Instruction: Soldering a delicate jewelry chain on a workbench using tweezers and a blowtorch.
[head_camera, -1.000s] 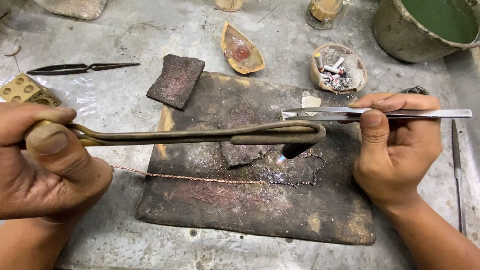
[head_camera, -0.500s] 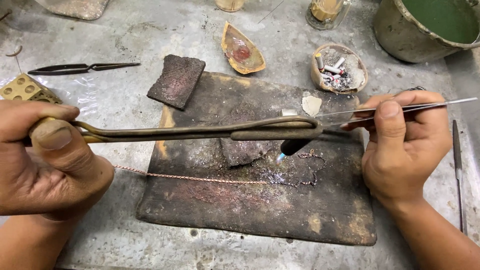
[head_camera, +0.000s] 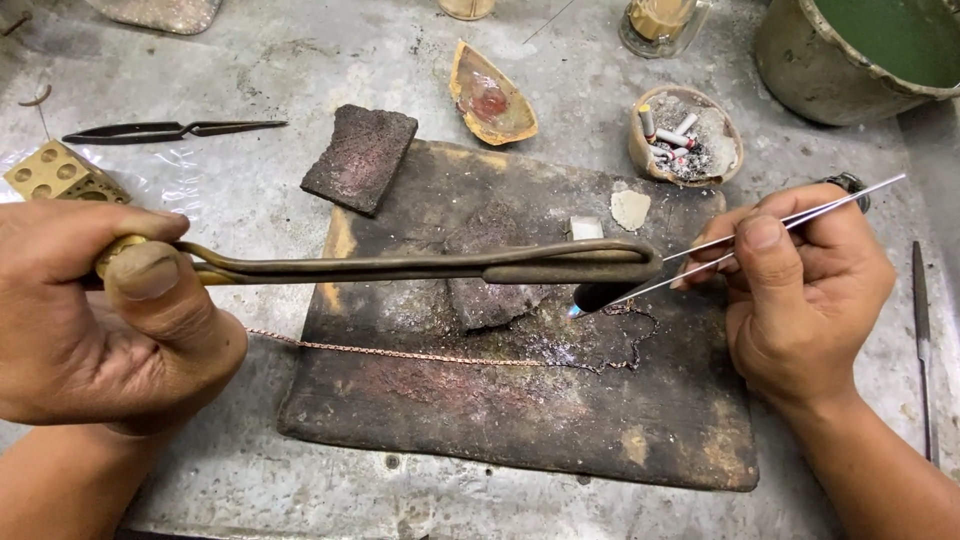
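The thin copper chain (head_camera: 430, 352) lies left to right across the dark charred soldering board (head_camera: 520, 420), its right end curling up under the torch tip, between the two hands and nearer the right one. The left hand (head_camera: 110, 320) is clenched around the handle of a long brass torch (head_camera: 420, 266), whose axis runs parallel to the chain, just above it. The right hand (head_camera: 800, 290) pinches slim steel tweezers (head_camera: 780, 225), their points meeting the chain's curl. The board rests on a scuffed grey table (head_camera: 250, 200), with a small ash bowl (head_camera: 686, 135) beyond.
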